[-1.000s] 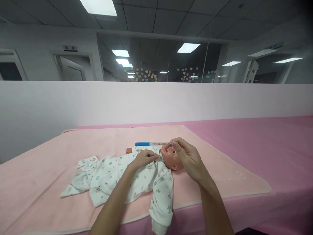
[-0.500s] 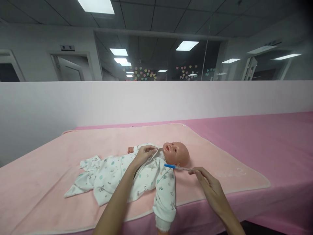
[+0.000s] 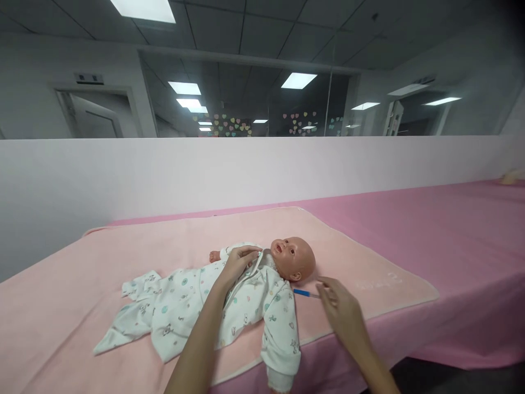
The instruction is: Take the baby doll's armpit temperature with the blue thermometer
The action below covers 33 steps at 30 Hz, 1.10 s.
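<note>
A baby doll point(image 3: 293, 257) in a white printed romper point(image 3: 205, 303) lies on its back on a peach blanket point(image 3: 369, 268), head to the right. My left hand point(image 3: 240, 260) pinches the romper's collar at the doll's chest. My right hand point(image 3: 342, 312) is low over the blanket, just right of the doll's near shoulder. Its fingertips hold the clear end of a thin thermometer with a blue cap point(image 3: 305, 293). The thermometer lies almost flat on the blanket, its cap pointing at the doll's neck.
The blanket covers a long table with a pink sheet point(image 3: 451, 235). A white partition wall point(image 3: 123, 175) runs behind it, with dark glass above. A small beige object point(image 3: 512, 176) sits at the far right edge. The table's front edge is close below my arms.
My right hand carried the thermometer from above the doll's face down to the blanket beside its near shoulder. My left hand stayed on the collar. The view shifted slightly to the right.
</note>
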Available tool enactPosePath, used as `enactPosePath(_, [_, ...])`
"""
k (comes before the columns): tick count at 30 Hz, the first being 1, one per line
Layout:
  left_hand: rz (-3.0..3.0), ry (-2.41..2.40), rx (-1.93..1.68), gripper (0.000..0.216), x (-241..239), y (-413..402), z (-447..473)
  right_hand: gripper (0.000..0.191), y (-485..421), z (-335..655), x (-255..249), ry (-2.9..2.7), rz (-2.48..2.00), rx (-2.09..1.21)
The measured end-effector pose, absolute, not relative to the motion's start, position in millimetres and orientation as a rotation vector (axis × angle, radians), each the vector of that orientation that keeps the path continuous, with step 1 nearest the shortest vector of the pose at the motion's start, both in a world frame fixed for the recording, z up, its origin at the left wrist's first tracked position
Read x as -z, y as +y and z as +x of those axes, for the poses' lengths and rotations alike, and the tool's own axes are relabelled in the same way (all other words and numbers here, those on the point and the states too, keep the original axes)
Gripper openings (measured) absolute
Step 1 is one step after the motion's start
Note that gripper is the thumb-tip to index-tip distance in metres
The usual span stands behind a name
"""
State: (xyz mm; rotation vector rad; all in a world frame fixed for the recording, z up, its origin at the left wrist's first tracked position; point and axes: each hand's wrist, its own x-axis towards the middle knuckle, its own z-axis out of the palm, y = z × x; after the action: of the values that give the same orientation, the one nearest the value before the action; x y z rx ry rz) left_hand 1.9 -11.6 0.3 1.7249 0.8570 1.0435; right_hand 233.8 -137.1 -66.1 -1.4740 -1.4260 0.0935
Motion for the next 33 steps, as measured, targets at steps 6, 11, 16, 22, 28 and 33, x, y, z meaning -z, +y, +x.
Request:
enactPosePath(6, [1.691, 0.842, -1.063, 0.033, -1.8, -12.9, 1.9, 0.026, -96.1, 140.9, 15.9, -1.726, -1.273, -0.116])
enactPosePath(11, [1.629, 0.857, -1.116, 0.03, -0.5, -10.1, 2.0, 0.029, -77.8, 114.4, 22.7, -1.662, -1.464, 0.0])
enactPosePath(16, [1.687, 0.885, -1.095, 0.028, -0.4, -12.4, 3.6, 0.024, -75.3, 119.3, 41.8, -1.411, -1.194, 0.004])
enactPosePath(22, [1.852, 0.879, -0.975, 0.022, -6.1, -20.7, 6.7, 0.016, -71.3, 123.8, 46.9, -1.249, -1.105, -0.087])
enactPosePath(28, [1.807, 0.883, -0.966, 0.024, -4.5, -19.1, 5.3, 0.02, -67.0, 123.2, 49.1, -1.272, -1.108, -0.091])
enactPosePath(33, [1.8, 0.915, -0.995, 0.025, -0.7, -16.7, 3.8, 0.02, -64.5, 123.7, 52.2, -1.301, -1.09, -0.083])
